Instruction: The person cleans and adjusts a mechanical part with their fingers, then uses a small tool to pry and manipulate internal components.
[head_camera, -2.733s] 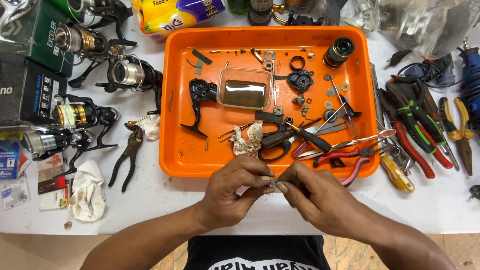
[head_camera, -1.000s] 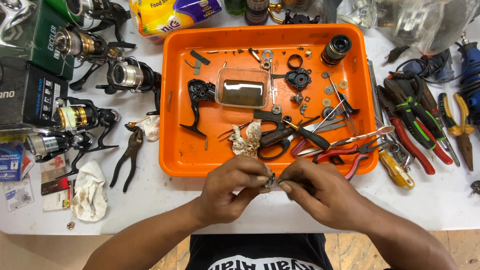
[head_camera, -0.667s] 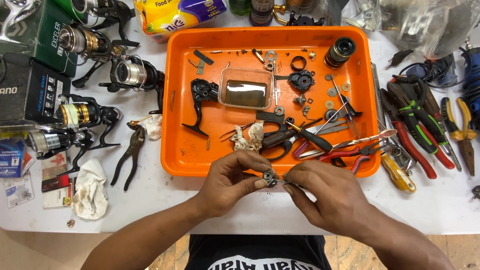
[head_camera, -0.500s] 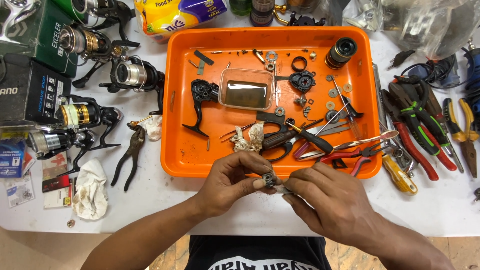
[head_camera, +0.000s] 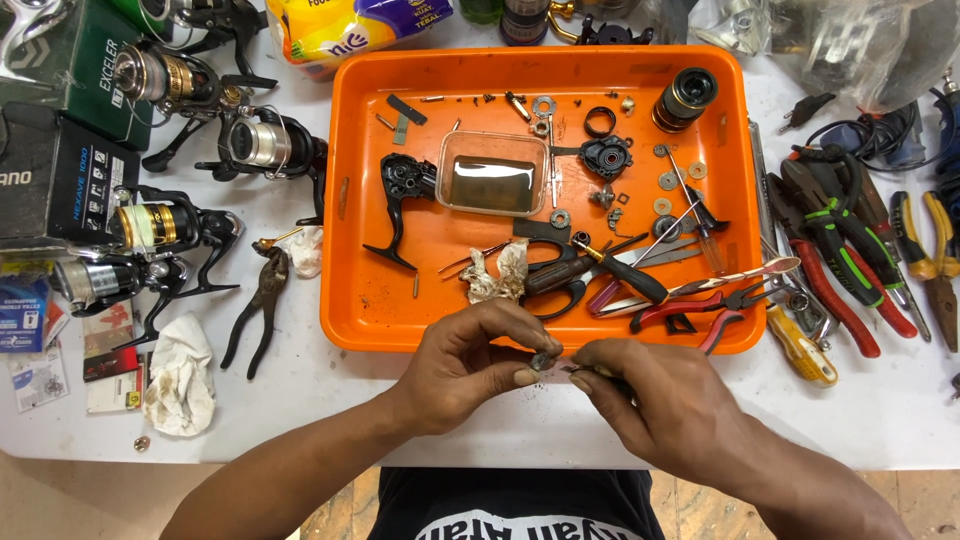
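Small part: a round, dull-grey metal piece (head_camera: 541, 361), tiny, pinched just in front of the near rim of the tray, above the white table; its finer shape is too small to make out.
Left hand: the left hand (head_camera: 466, 366) curls in, thumb and forefinger pressed together on the small part, the other fingers folded loosely behind.
Right hand: the right hand (head_camera: 655, 405) meets it from the other side, fingertips closed on a thin dark tool (head_camera: 582, 369) whose tip touches the small part.
Tray: an orange plastic tray (head_camera: 345, 200), smooth and shallow, rectangular with rounded corners.
In the tray: a clear square tub (head_camera: 492, 173) of dark liquid, a black reel body (head_camera: 404, 189), scattered washers, a crumpled rag (head_camera: 497, 272), black-handled scissors (head_camera: 566, 274).
Left of the tray: glossy spinning reels (head_camera: 262, 143), dark pliers (head_camera: 257, 307), a wadded white cloth (head_camera: 178, 376).
Right of the tray: red-and-green-handled pliers (head_camera: 838, 255), lying side by side.
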